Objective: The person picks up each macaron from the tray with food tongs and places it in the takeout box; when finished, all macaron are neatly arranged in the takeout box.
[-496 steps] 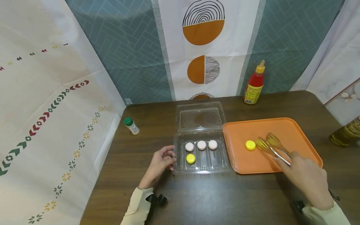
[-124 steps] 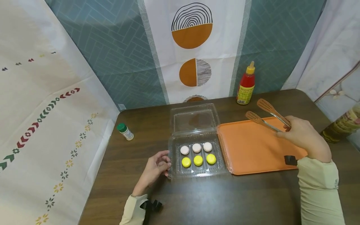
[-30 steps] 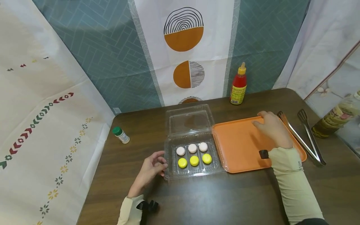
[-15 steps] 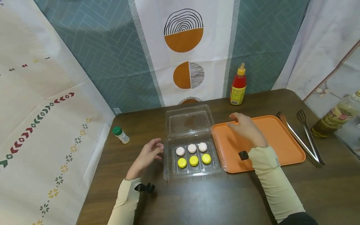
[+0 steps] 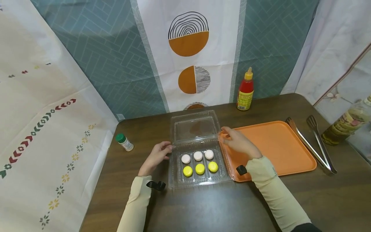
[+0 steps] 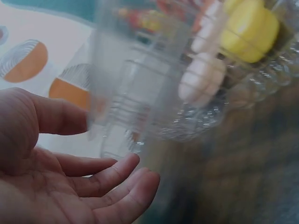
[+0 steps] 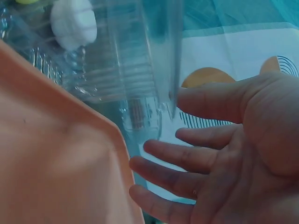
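Note:
A clear plastic clamshell box [image 5: 203, 184] lies on the table, its lid [image 5: 195, 127] folded back flat behind. Two rows of macarons sit in it: white macarons [image 5: 198, 156] behind, yellow macarons [image 5: 200, 169] in front. My left hand [image 5: 157, 157] is at the box's left side near the hinge, fingers spread and loosely bent. My right hand [image 5: 239, 142] reaches over the orange tray [image 5: 272, 148], fingertips close to the right end of the hinge. In both wrist views, the thumb [image 6: 63, 116] and fingers stand apart around the clear plastic edge [image 7: 175, 60].
Metal tongs [image 5: 311, 148] with slotted tips lie spread at the tray's right edge. A red sauce bottle [image 5: 245, 93] stands at the back, and an oil bottle [image 5: 346, 124] stands at the far right. A small green-capped jar [image 5: 125, 142] is on the left.
Since the earliest frame, two more yellow macarons have entered the box. The tongs were put down right of the tray. My right hand has moved left to the box, and my left hand toward the hinge.

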### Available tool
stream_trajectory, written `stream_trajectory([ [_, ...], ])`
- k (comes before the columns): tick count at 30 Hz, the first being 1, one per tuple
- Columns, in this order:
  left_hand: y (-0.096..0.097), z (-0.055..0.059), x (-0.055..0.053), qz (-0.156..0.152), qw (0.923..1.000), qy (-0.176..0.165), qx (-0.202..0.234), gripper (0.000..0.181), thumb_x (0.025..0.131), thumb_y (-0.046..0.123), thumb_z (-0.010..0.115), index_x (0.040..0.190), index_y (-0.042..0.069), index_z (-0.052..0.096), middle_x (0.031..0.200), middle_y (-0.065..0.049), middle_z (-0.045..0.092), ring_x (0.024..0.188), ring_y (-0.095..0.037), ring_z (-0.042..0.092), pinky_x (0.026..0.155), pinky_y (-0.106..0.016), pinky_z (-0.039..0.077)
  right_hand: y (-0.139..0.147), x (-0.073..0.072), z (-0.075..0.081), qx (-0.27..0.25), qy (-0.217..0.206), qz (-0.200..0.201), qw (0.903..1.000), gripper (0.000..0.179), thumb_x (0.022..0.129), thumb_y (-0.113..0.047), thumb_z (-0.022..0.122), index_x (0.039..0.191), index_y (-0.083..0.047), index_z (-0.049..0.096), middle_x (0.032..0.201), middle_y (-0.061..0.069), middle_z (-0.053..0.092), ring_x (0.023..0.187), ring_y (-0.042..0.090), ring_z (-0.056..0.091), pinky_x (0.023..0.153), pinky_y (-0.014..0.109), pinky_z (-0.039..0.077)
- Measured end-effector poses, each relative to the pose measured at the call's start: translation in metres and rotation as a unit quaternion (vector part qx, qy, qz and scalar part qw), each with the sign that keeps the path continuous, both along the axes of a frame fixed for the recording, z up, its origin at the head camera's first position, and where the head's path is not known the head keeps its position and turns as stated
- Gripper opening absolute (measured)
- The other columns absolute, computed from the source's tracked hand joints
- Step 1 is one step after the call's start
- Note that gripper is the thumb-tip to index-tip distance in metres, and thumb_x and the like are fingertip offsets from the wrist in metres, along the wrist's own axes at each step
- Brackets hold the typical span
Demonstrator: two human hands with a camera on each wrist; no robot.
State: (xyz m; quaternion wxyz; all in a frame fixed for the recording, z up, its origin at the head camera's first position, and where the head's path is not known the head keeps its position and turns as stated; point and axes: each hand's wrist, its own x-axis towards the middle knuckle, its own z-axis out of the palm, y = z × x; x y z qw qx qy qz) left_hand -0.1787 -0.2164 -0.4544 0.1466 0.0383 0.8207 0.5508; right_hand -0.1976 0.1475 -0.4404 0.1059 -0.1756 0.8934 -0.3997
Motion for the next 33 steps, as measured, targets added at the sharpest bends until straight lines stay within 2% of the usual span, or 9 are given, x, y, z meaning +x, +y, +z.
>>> stream_trajectory([
  [7, 0.01, -0.005, -0.006, 0.005, 0.9997, 0.01, 0.02, 0.046, 0.105, 0.009, 0.051, 0.146, -0.009, 0.041, 0.128, -0.027, 0.057, 0.112, -0.037, 0.06, 0.08, -0.036, 0.057, -0.002, -0.002, -0.001, -0.026, 0.009, -0.031, 0.9991, 0.063, 0.099, -0.013, 0.065, 0.151, 0.006, 0.034, 0.141, 0.025, 0.053, 0.13, 0.046, 0.048, 0.103, 0.062, 0.044],
  [12, 0.009, -0.008, 0.0, 0.027, 0.9993, 0.012, 0.024, 0.047, 0.101, 0.002, 0.056, 0.146, -0.004, 0.042, 0.122, -0.028, 0.057, 0.104, -0.035, 0.062, 0.075, -0.034, 0.058, -0.004, 0.0, -0.006, -0.043, -0.002, -0.044, 0.9981, 0.075, 0.095, -0.008, 0.069, 0.155, 0.003, 0.025, 0.14, 0.022, 0.052, 0.129, 0.043, 0.048, 0.103, 0.06, 0.045],
  [17, 0.008, -0.011, 0.003, 0.037, 0.9982, 0.02, 0.042, 0.044, 0.099, -0.001, 0.058, 0.141, 0.0, 0.045, 0.118, -0.028, 0.058, 0.097, -0.034, 0.064, 0.073, -0.035, 0.058, -0.005, 0.001, -0.01, -0.054, 0.014, -0.048, 0.9973, 0.08, 0.092, -0.005, 0.072, 0.155, 0.003, 0.023, 0.133, 0.02, 0.053, 0.123, 0.04, 0.052, 0.104, 0.058, 0.044],
  [19, 0.007, -0.011, 0.003, 0.04, 0.9979, 0.024, 0.046, 0.043, 0.098, -0.002, 0.059, 0.138, 0.001, 0.046, 0.115, -0.025, 0.059, 0.094, -0.03, 0.064, 0.072, -0.033, 0.057, -0.005, 0.001, -0.011, -0.063, 0.014, -0.048, 0.9968, 0.077, 0.092, -0.004, 0.072, 0.152, 0.002, 0.026, 0.131, 0.02, 0.052, 0.121, 0.039, 0.052, 0.102, 0.057, 0.045],
  [20, 0.008, -0.007, 0.005, 0.039, 0.9979, 0.024, 0.045, 0.042, 0.098, -0.003, 0.059, 0.138, 0.001, 0.046, 0.114, -0.024, 0.059, 0.094, -0.031, 0.064, 0.072, -0.034, 0.058, -0.005, 0.002, -0.011, -0.068, 0.013, -0.049, 0.9964, 0.074, 0.092, -0.004, 0.072, 0.15, 0.001, 0.028, 0.13, 0.02, 0.051, 0.119, 0.039, 0.052, 0.101, 0.057, 0.046],
  [26, 0.008, -0.006, 0.004, 0.035, 0.9972, 0.033, 0.058, 0.041, 0.097, -0.006, 0.06, 0.136, 0.0, 0.047, 0.109, -0.02, 0.06, 0.089, -0.028, 0.065, 0.071, -0.033, 0.058, -0.004, 0.004, -0.01, -0.075, 0.022, -0.042, 0.996, 0.057, 0.092, -0.002, 0.072, 0.134, -0.001, 0.033, 0.122, 0.02, 0.052, 0.111, 0.037, 0.053, 0.096, 0.053, 0.049],
  [28, 0.007, -0.01, 0.001, 0.035, 0.9969, 0.041, 0.057, 0.039, 0.096, -0.006, 0.061, 0.133, 0.001, 0.049, 0.107, -0.019, 0.061, 0.086, -0.024, 0.065, 0.069, -0.031, 0.058, -0.004, 0.003, -0.008, -0.072, 0.033, -0.038, 0.9961, 0.052, 0.091, -0.001, 0.073, 0.127, -0.001, 0.036, 0.115, 0.019, 0.054, 0.104, 0.035, 0.054, 0.09, 0.049, 0.05],
  [33, 0.006, -0.009, -0.001, 0.036, 0.9956, 0.076, 0.041, 0.038, 0.094, -0.009, 0.063, 0.129, -0.001, 0.05, 0.104, -0.021, 0.062, 0.084, -0.029, 0.067, 0.069, -0.036, 0.061, -0.004, 0.001, -0.002, -0.056, 0.051, -0.04, 0.9963, 0.039, 0.089, 0.0, 0.074, 0.115, -0.002, 0.045, 0.098, 0.013, 0.054, 0.09, 0.03, 0.052, 0.078, 0.04, 0.048],
])
